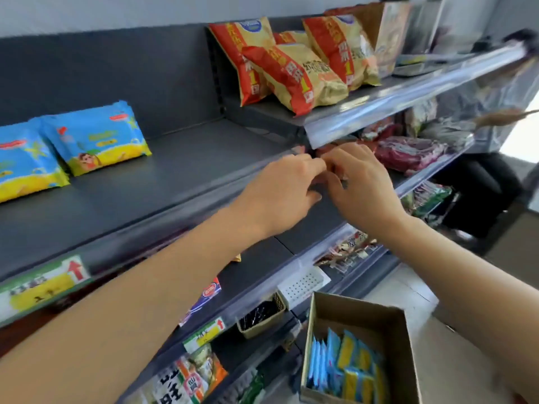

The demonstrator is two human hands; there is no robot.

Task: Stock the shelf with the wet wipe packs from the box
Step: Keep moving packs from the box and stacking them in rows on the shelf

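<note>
Where the gray shelf (175, 176) starts at the far left, two wet wipe packs (58, 147) are laid flat, side by side. At its front edge, the left hand (280, 191) and right hand (361, 185) are brought together with bent fingers. What is held cannot be told. More packs (347, 365) are stood in the box (364, 319), near right.

The wipe packs (96, 135) at nine o'clock are blue and yellow. The snack bags (294, 77) at twelve are red and gold.
</note>
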